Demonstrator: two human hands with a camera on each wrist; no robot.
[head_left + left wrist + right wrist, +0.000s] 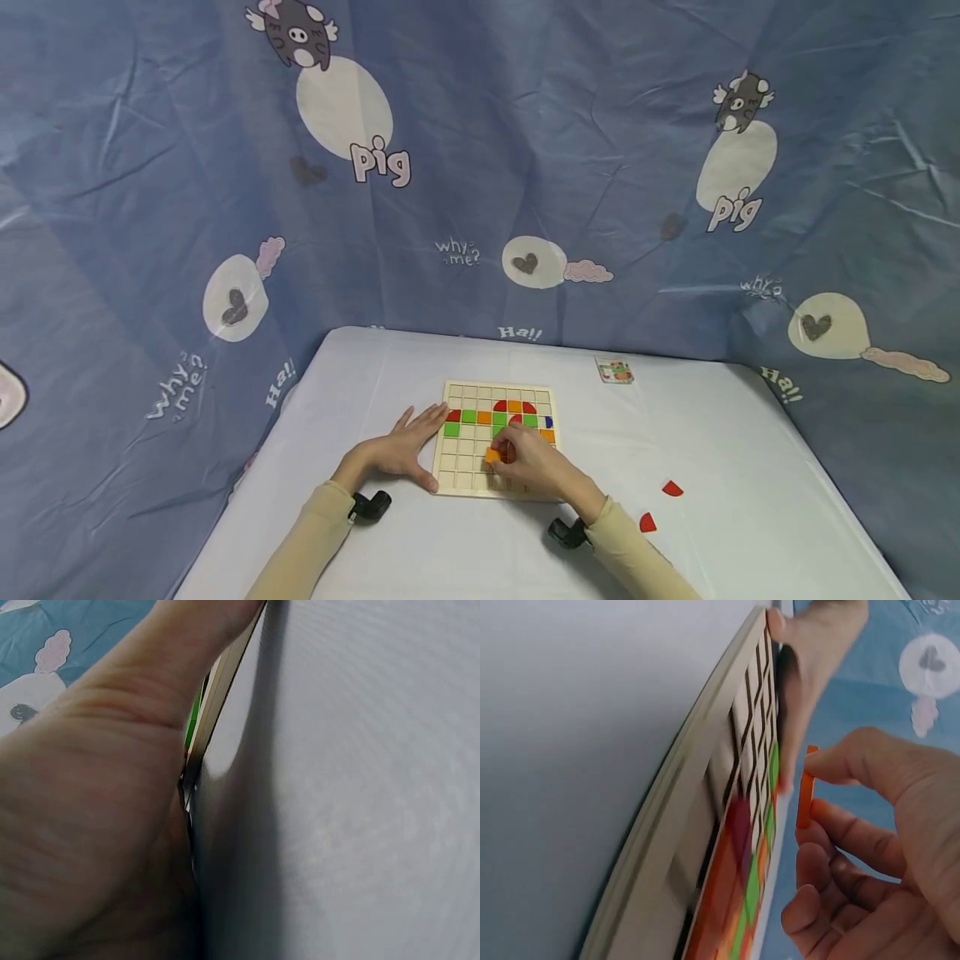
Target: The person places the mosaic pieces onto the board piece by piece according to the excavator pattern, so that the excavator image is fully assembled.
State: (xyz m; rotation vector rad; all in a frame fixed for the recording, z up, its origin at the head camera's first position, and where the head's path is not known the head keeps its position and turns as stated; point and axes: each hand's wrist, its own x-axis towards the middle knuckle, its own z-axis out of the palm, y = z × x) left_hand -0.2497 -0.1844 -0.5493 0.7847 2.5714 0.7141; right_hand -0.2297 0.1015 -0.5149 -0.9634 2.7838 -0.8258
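Fingers [832, 825] of right hand [536, 467]: pinching orange tile [492, 455], held just above wooden grid board [465, 479]. Left hand [405, 450]: flat, fingers straight, pressing board's left edge. Board: white worktop [750, 467], partly filled. Two red pieces [660, 506]: loose, right of board.

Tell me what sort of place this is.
Probably a makeshift indoor recording corner: a blue cartoon-pig sheet hangs as backdrop behind a white-covered table, where a wooden grid puzzle board lies with a small picture card nearby.
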